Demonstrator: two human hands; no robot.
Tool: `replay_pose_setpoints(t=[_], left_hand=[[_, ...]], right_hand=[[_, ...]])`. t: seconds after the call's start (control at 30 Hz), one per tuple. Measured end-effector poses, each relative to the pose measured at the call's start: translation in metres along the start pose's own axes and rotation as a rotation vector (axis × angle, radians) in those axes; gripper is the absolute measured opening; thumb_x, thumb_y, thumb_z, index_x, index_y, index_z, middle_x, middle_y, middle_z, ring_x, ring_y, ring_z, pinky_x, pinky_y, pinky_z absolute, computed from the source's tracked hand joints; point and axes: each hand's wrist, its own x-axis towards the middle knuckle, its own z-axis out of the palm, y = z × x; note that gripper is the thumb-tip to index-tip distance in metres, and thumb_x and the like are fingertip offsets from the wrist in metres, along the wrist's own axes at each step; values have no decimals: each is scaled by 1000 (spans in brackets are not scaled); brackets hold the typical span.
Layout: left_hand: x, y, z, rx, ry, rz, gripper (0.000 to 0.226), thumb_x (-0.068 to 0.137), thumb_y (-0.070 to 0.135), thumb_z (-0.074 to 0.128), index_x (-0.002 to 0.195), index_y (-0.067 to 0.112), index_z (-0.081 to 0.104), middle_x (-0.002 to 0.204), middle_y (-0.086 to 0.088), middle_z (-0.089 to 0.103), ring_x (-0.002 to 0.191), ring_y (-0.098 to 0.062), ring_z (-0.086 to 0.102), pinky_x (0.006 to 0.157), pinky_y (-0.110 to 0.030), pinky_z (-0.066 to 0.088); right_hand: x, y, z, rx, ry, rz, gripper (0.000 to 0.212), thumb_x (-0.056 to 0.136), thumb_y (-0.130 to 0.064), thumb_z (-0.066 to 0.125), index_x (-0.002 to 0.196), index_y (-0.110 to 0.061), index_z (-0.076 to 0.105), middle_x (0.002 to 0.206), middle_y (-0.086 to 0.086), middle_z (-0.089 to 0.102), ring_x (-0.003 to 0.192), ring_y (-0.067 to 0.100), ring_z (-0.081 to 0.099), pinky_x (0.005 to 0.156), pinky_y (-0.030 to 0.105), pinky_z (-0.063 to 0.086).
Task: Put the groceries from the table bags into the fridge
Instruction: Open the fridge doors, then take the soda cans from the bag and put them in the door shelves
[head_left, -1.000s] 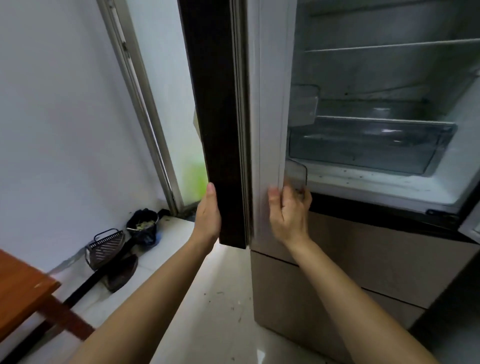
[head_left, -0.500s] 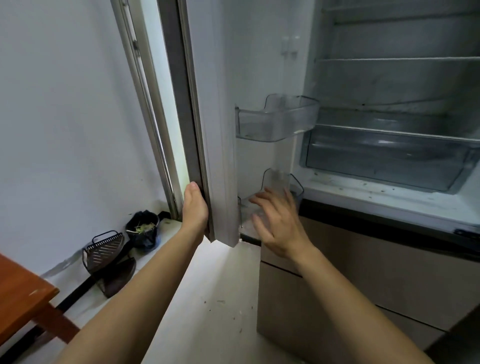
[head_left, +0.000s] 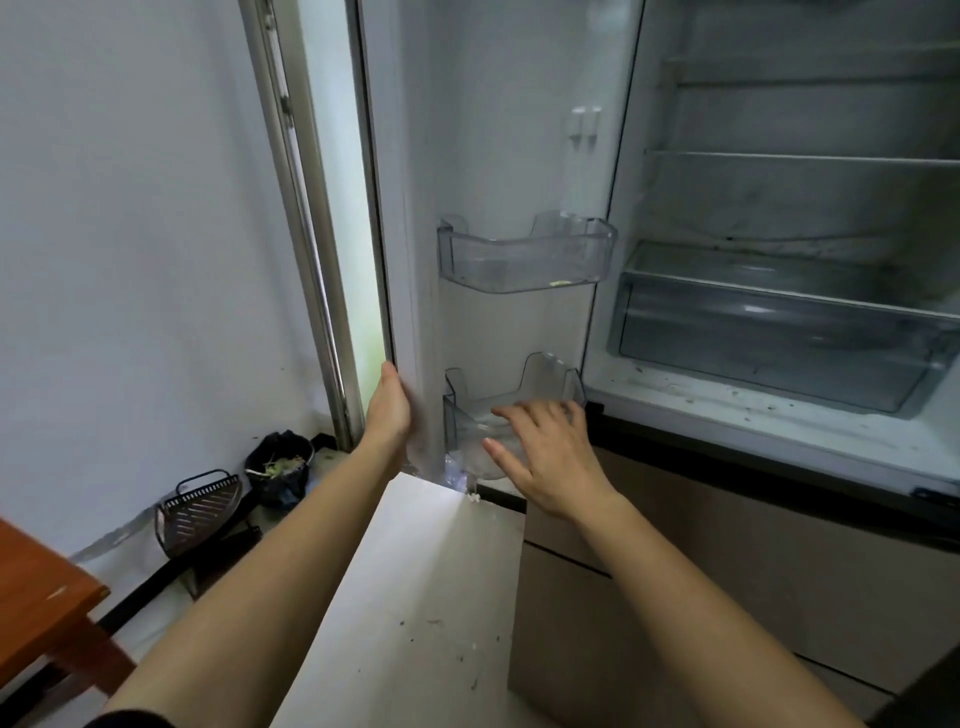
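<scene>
Pressing my left hand (head_left: 389, 410) flat against the outer edge of the fridge door (head_left: 498, 156), fingers straight and tight together.

And your right hand?

My right hand (head_left: 545, 457) hangs in front of the lower door bin (head_left: 545, 376), fingers spread, holding nothing. Whether the tips touch the clear plastic, I cannot tell.

Where is the fridge itself?

The fridge (head_left: 753, 545) stands right before me, its door swung wide to my left and its beige lower front closed. Above the lower bin sits an upper door bin (head_left: 524, 254). Inside I see a glass shelf (head_left: 805, 158) and, under it, a clear drawer (head_left: 769, 343).

Anything on the left?

A corner of the wooden counter (head_left: 41, 597) shows at the lower left. On the floor (head_left: 415, 597) by the wall (head_left: 130, 208), a black wire basket (head_left: 200, 506) sits beside a small black bin (head_left: 280, 467) with green scraps in it.
</scene>
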Motion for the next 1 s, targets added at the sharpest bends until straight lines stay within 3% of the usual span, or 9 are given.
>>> replay_pose_setpoints(t=[0.1,0.2,0.27,0.43,0.53,0.7,0.83,1.0], left_hand=[[-27,-9,-13,70,-29,73,75,93,71,26,145,22,47,145,-1,52,129,-24,51,112,-48,40],[-70,-23,-38,179,-52,183,60,103,56,25,137,19,58,133,1,62,120,-17,57,110,-41,40],[-96,-40,-63,346,0,251,59,105,51,26,134,12,60,135,-4,62,125,-20,56,112,-42,38],[-156,-77,-139,798,215,384,67,98,57,22,149,18,42,155,-3,40,145,-17,32,121,-40,24],[-192,-84,-188,1046,335,352,71,97,59,17,155,20,30,163,-4,23,151,-18,17,123,-40,14],[-260,-63,-300,1275,619,306,61,103,55,21,157,26,19,166,-5,8,152,-24,11,122,-47,14],[-307,-59,-396,1329,717,261,67,100,60,15,158,26,19,167,-4,6,152,-22,9,122,-49,12],[-366,-79,-529,1371,783,121,67,100,60,15,158,25,18,166,-6,6,153,-22,6,122,-49,12]], right_hand=[[-14,1,7,20,122,20,51,96,-50,48,136,-20,54,137,11,53,129,29,47,114,51,28],[-37,-8,15,109,204,52,54,92,-41,54,141,-17,49,147,14,43,136,33,39,116,50,26],[-52,-20,23,173,221,70,59,91,-39,57,144,-18,46,154,13,36,143,32,31,118,48,23],[-73,-79,43,343,138,70,67,93,-40,55,152,-19,34,163,13,18,151,30,16,122,45,9],[-78,-130,51,426,82,12,68,94,-36,58,153,-16,31,163,14,17,150,31,16,122,35,-4],[-69,-249,45,532,49,-195,67,94,-40,51,152,-13,33,160,17,24,148,34,24,120,49,21],[-65,-347,42,540,32,-326,65,94,-43,49,150,-14,36,157,16,29,143,34,31,117,50,27],[-74,-492,58,540,-21,-435,64,97,-45,51,152,-16,34,158,13,28,143,29,30,118,46,23]])
